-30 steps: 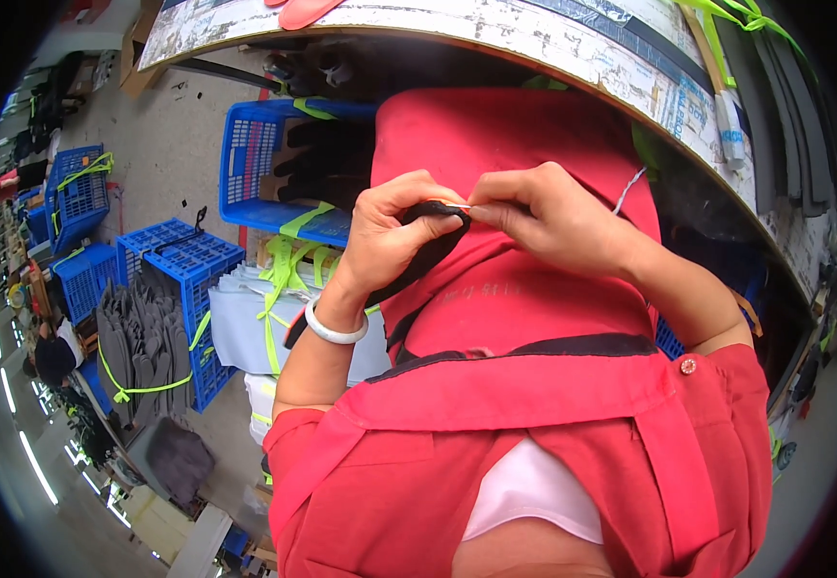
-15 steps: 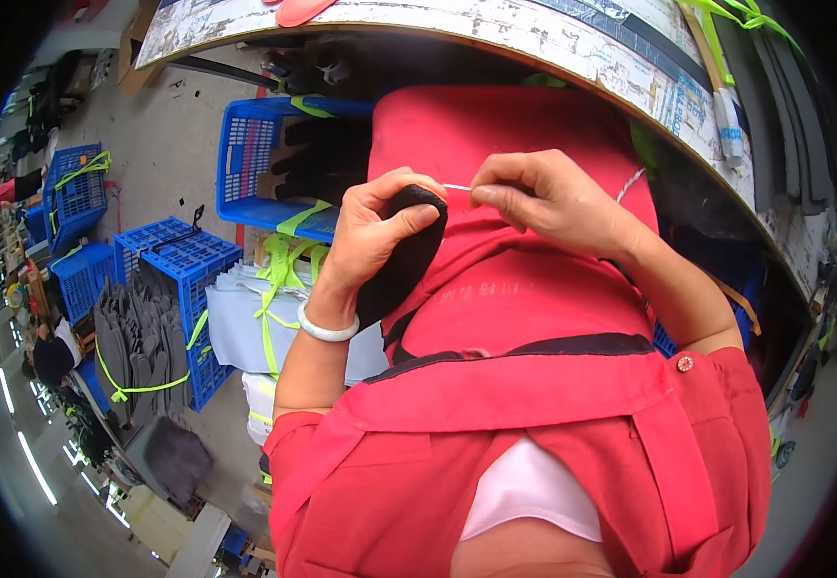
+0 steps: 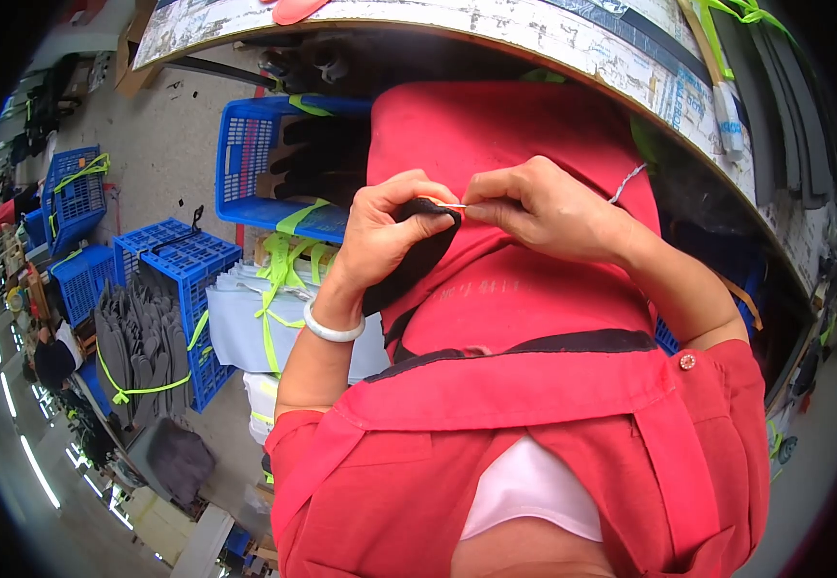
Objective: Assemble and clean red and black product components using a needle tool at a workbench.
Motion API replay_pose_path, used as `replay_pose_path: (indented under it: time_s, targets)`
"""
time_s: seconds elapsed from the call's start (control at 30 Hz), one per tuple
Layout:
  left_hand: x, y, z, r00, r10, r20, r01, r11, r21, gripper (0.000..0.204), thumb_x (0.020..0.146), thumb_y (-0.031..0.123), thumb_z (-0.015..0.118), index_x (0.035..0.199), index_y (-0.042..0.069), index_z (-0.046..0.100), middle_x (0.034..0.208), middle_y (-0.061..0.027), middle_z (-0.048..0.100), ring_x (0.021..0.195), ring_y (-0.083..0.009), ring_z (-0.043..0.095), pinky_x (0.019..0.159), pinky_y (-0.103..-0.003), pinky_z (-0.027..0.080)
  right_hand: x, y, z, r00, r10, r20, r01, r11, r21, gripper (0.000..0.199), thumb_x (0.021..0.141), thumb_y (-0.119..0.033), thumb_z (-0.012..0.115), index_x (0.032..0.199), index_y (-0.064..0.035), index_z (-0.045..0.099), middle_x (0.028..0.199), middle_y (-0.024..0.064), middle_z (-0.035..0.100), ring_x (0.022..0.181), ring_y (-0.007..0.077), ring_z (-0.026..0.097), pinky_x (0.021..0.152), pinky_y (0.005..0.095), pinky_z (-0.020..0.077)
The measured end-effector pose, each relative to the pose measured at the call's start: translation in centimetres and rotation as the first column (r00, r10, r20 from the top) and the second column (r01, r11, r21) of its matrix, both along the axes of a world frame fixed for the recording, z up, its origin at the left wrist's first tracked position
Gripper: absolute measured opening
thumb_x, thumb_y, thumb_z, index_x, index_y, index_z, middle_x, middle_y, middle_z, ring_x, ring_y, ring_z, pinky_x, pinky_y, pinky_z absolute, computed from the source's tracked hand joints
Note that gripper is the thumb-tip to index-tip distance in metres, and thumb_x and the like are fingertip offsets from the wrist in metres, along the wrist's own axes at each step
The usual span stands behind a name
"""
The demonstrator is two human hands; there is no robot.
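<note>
My left hand (image 3: 394,226) is closed around a black, flat, insole-like piece (image 3: 409,268) with a rounded end, thumb on one face and fingers behind its upper edge. The piece hangs tilted down toward my wrist, which wears a white bangle (image 3: 333,324). Pinched in the thumb and forefinger of my right hand (image 3: 534,207) is a thin white strand (image 3: 450,204), perhaps thread. It meets the upper edge of the black piece. Both hands are over the red apron (image 3: 496,120) on my lap. How the strand joins the piece is hidden by my left fingers.
Ahead is a worn white workbench edge (image 3: 496,31). At left, a blue crate (image 3: 245,144) holds dark pieces; another blue crate (image 3: 209,294) stands by a tied grey bundle (image 3: 144,342). A twisted white cord (image 3: 627,183) lies on the apron's right side.
My left hand has shifted slightly right and turned the black piece, so less of its face shows. The hands are closer together, with a shorter length of strand between them.
</note>
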State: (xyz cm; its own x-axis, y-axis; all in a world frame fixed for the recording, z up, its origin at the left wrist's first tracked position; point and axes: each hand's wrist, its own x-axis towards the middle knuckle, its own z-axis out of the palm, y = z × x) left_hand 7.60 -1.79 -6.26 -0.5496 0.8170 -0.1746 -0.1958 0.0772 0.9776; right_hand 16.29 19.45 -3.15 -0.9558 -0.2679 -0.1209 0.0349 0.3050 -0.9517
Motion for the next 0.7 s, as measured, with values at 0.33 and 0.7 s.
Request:
replay_pose_path:
  time_s: [0.33, 0.7]
  targets:
    - [-0.7, -0.3, -0.6, 0.974, 0.047, 0.220, -0.066, 0.994, 0.082, 0.014, 0.085, 0.007, 0.072, 0.096, 0.000, 0.068, 0.088, -0.0006, 0.065, 0.081, -0.0067, 0.057, 0.075, -0.021, 0.046, -0.7, 0.2, -2.8, 0.791, 0.213, 0.573, 0.343, 0.622, -0.704, 0.020, 0.098, -0.019, 0.056, 0.092, -0.0019, 0.065, 0.060, -0.0023, 0.048, 0.047, 0.0032, 0.035, 0.042, 0.0199, 0.0254]
    - [-0.9, -0.7, -0.6, 0.981, 0.056, 0.184, -0.068, 0.996, 0.061, 0.016, 0.084, 0.008, 0.073, 0.097, 0.000, 0.068, 0.089, 0.0019, 0.063, 0.083, -0.0063, 0.057, 0.076, -0.021, 0.045, -0.1, -0.4, 0.0, 0.938, -0.099, 0.331, 0.167, 0.968, -0.186, 0.019, 0.095, -0.013, 0.057, 0.095, 0.0042, 0.064, 0.064, 0.0011, 0.051, 0.059, 0.0064, 0.044, 0.053, 0.0269, 0.0397]
